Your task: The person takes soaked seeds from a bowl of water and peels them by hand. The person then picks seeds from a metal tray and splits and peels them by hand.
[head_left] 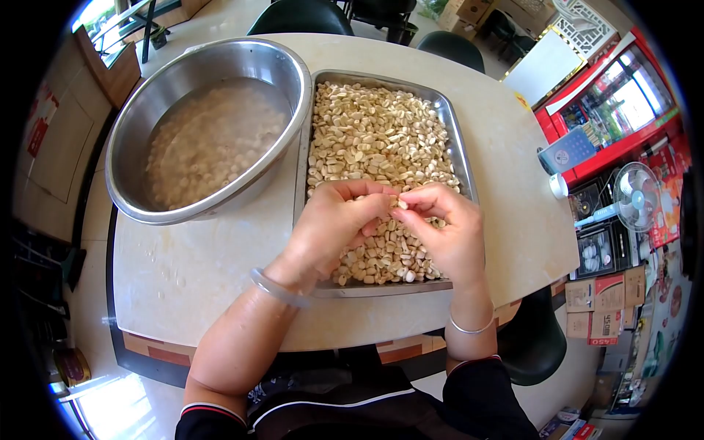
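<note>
My left hand (339, 224) and my right hand (452, 224) meet above the near half of a metal tray (465, 176). A small pale lotus seed (402, 204) is pinched between the fingertips of both hands. Fingers partly hide how each one grips it. Under my hands, the tray is spread with many pale lotus seeds (381, 139), a lot of them looking split in halves. To the left stands a large steel basin (295, 73) holding more round lotus seeds (198, 158) in cloudy water.
Tray and basin rest on a pale table (513, 242) with rounded edges. Small wet specks lie on its left side. Dark chairs (451, 51) stand around it. At the right are a white cup (558, 185), a fan (635, 196), a red-framed cooler (623, 95) and cardboard boxes (605, 301).
</note>
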### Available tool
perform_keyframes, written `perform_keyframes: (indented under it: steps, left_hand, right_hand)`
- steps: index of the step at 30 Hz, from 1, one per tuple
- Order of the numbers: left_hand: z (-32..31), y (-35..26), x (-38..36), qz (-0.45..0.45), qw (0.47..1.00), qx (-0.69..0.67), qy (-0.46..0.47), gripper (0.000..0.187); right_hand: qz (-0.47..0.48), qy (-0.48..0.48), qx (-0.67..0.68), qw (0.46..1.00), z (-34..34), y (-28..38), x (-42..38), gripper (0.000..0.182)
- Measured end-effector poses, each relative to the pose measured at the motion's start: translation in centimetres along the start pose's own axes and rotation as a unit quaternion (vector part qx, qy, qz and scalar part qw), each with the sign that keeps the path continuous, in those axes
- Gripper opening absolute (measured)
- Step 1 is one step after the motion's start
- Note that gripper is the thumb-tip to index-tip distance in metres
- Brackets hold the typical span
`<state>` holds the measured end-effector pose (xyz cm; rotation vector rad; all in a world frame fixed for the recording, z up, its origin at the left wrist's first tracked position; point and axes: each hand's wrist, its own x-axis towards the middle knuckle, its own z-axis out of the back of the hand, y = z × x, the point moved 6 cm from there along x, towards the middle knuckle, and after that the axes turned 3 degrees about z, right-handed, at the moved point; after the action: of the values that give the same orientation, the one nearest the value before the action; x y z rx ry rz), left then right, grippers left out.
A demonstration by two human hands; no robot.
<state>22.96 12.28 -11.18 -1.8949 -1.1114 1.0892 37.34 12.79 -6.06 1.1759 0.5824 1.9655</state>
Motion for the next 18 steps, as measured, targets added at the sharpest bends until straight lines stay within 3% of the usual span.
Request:
perform_keyframes:
  steps: [2, 5, 9, 13, 16, 18]
  left_hand:
    - [0.1, -0.2, 0.0, -0.001, 1.000, -0.022, -0.004, 0.026]
    - [0.0, -0.4, -0.1, -0.018, 0.999, -0.046, -0.005, 0.031]
    - [0.0, 0.1, -0.2, 0.023, 0.993, -0.113, 0.016, 0.037]
    - [-0.4, 0.9, 0.1, 0.035, 0.991, -0.116, 0.062, 0.039]
    - [-0.2, 1.0, -0.1, 0.023, 0.998, -0.060, -0.012, 0.040]
    - [-0.6, 0.8, -0.4, 0.032, 0.996, -0.080, 0.014, 0.040]
  right_hand:
    - [-0.090, -0.037, 0.057, 0.994, 0.8, -1.7, -0.2, 0.021]
    - [0.004, -0.082, -0.194, 0.978, 2.3, 1.0, 0.9, 0.027]
    - [0.017, -0.021, -0.107, 0.994, 0.7, 1.1, 0.5, 0.031]
    - [0.058, 0.007, -0.089, 0.994, -1.1, 1.5, 0.0, 0.018]
    - [0.049, 0.056, -0.112, 0.991, -1.5, 0.8, -0.1, 0.015]
    - [0.035, 0.055, -0.083, 0.994, -1.2, 0.7, 0.0, 0.015]
